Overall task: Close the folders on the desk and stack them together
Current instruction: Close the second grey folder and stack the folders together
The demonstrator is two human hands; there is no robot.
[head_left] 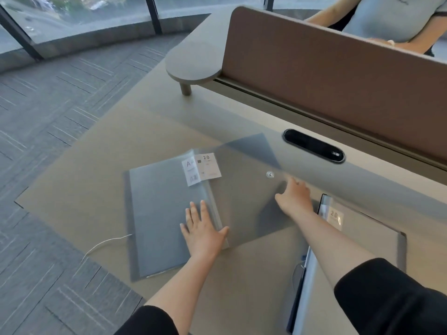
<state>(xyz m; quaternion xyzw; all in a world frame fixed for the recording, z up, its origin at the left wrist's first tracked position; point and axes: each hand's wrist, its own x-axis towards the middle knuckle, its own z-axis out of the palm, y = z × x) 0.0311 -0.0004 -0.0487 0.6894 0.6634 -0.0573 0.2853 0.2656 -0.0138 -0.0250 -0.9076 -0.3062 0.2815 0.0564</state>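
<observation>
Open grey folder (pixel 169 213) at centre of worktop (pixel 101 170); left hand (pixel 203 228) spread flat on its spine, right hand (pixel 294 197) at 3 o'clock, loosely curled on blurred cover. Second folder (pixel 358 228) at 4 o'clock, apparently closed. Closing likely underway; stacking not done.

the grey folder (pixel 157 213) looks like smooth, slightly glossy plastic, its raised translucent cover (pixel 244 189) blurred, with a small metal snap (pixel 270 175) and a white paper label (pixel 202 169). the desk (pixel 96 180) is matt beige laminate; the brown divider (pixel 338 93) looks matt.
</observation>
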